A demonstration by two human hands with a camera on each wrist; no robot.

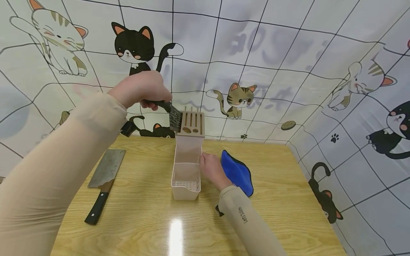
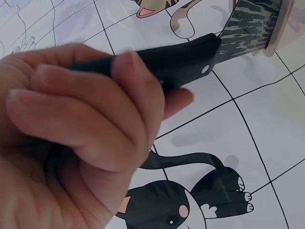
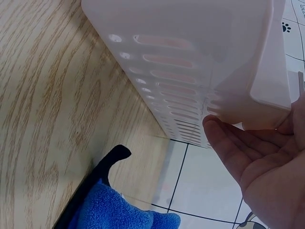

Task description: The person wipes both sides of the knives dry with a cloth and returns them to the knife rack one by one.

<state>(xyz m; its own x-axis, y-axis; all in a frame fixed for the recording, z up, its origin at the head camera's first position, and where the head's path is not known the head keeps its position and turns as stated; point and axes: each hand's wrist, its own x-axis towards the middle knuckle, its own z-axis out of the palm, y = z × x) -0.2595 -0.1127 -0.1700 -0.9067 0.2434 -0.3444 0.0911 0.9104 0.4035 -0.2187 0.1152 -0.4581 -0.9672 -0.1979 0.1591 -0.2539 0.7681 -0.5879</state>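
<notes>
My left hand (image 1: 142, 87) grips the black handle (image 2: 186, 62) of a kitchen knife whose dark blade (image 1: 175, 121) has a light mottled pattern. The blade points down at the left edge of the slotted brown top of a pale pink knife holder (image 1: 189, 140); in the left wrist view it meets the holder's rim, and its tip is hidden. My right hand (image 1: 213, 169) holds the holder's right side, with fingers against the slotted wall (image 3: 205, 62). The holder stands upright on the table, with open compartments in front.
A cleaver (image 1: 107, 174) with a black handle lies on the wooden table (image 1: 144, 213) at the left. Right of the holder is a folded blue cloth (image 1: 237, 172) with black edging. A cat-print wall covering (image 1: 198, 42) rises behind the table and along the right.
</notes>
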